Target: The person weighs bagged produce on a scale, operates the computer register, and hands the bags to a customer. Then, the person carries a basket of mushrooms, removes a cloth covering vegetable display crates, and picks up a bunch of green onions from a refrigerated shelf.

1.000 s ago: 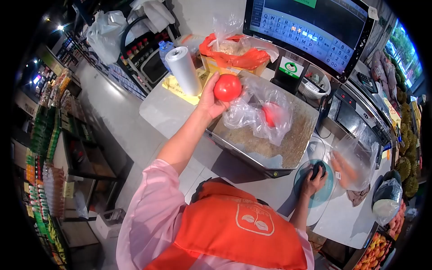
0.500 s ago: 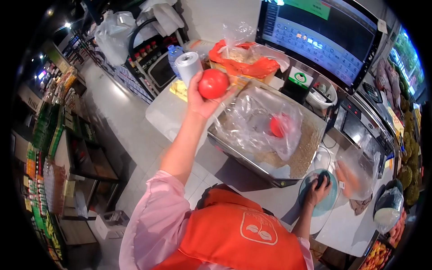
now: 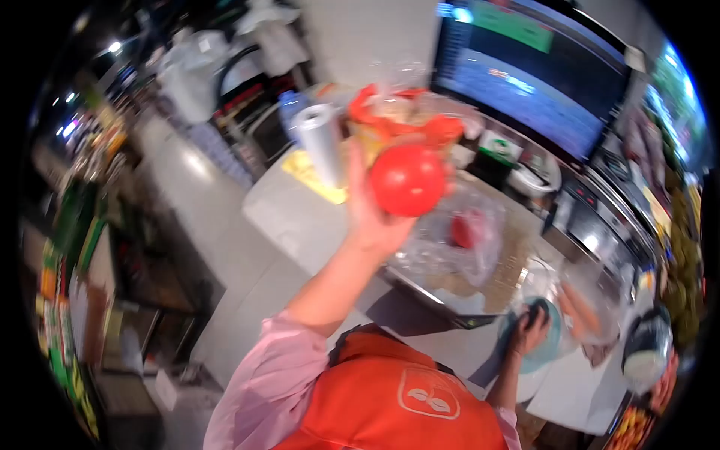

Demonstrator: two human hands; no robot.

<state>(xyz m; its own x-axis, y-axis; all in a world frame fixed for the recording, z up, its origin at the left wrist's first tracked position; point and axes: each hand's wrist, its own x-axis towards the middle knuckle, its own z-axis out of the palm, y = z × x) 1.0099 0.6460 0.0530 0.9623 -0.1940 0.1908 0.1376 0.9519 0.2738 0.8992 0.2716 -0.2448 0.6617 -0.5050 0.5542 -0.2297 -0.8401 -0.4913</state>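
A round red tomato [image 3: 409,180] is held up in my left hand [image 3: 369,217], fingers round its far side, above the left part of the metal weighing tray [image 3: 510,281]. On that tray lies a clear plastic bag [image 3: 487,259] with another red round item [image 3: 466,229] in it. My right hand [image 3: 531,330] rests over a dark computer mouse [image 3: 537,309] on a round teal pad [image 3: 551,346]. The picture is blurred by motion.
A white roll [image 3: 321,142] stands beside a blue-tinted bottle [image 3: 291,111]. Behind are an orange-red bag [image 3: 442,129] and a large screen [image 3: 525,82]. Carrots in a clear bag [image 3: 579,309] lie right of the pad; a wrapped melon-like item [image 3: 646,352] is farther right.
My left hand has moved right and closer to the camera with the tomato, now over the tray's left part. My right hand stays at the mouse.
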